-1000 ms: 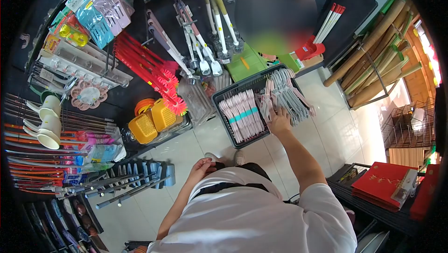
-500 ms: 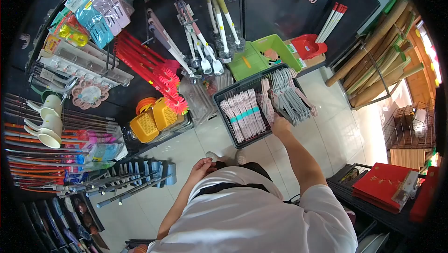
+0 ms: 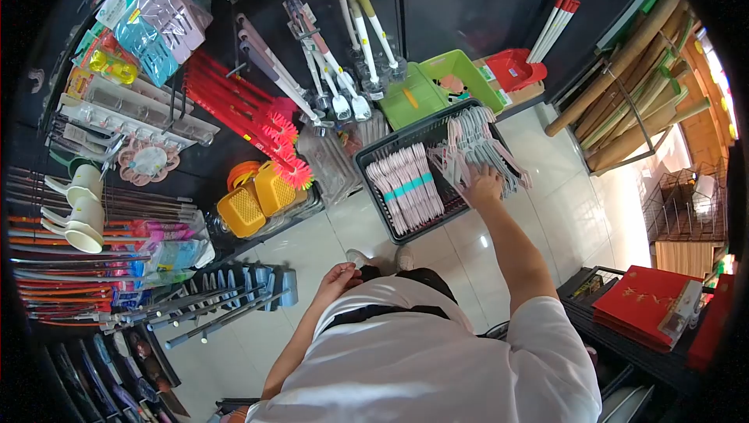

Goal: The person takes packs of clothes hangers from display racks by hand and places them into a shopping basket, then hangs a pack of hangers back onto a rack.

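Note:
My right hand lies over the loose pink and grey clothes hangers at the right end of a black plastic basket. Its fingers are stretched out and spread on top of them. Several of these hangers reach past the basket's right rim. At the basket's left end stands a neat bundle of pale pink hangers with a turquoise band across it. My left hand is held near my waist, away from the basket. Its fingers are curled in, and whatever may be between them is hidden.
Green bins and a red dustpan stand behind the basket. Long-handled brushes hang on the dark rack. Yellow baskets sit on a low shelf at left. Red folders lie on a rack at right.
My right hand has moved from the pink hangers at the basket's front rim rightward and up onto the grey ones, its fingers now spreading. The pink hangers have shifted. My left hand stays put.

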Tool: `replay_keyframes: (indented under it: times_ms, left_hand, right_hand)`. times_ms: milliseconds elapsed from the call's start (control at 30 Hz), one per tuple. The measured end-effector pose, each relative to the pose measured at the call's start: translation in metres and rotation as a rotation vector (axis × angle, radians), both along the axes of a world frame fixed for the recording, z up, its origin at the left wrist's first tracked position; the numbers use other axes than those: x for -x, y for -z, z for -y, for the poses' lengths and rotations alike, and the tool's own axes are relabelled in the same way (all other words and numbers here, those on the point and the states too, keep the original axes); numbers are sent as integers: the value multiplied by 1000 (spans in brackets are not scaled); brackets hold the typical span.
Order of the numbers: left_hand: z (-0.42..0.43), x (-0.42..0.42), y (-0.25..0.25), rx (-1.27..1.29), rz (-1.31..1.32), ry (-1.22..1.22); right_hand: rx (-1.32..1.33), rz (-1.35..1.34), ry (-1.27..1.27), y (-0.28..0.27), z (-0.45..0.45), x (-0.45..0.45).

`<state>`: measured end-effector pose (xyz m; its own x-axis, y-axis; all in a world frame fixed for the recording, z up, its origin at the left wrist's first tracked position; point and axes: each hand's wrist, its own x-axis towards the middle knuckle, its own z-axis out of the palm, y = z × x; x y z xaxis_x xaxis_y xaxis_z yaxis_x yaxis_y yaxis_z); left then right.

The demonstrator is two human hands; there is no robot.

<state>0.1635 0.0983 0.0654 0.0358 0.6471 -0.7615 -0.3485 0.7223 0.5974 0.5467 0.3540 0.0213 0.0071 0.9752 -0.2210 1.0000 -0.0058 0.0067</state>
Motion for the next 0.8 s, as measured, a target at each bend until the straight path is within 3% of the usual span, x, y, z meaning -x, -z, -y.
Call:
replay_keyframes:
  times_ms: [300,400,567,800]
  left_hand:
    - [1,0,0,10,-7,10]
    - [4,1,4,12,-7,8]
    - [11,3,0,17,8,-31]
    - [19,10,-3,16,-14,-58]
  right_hand:
    - [208,52,-28,5,18,25]
    - [99,79,-94,19,16,21]
    - [-87,-177,71,16,12,8]
    - [-120,-324,-92,25,17,-19]
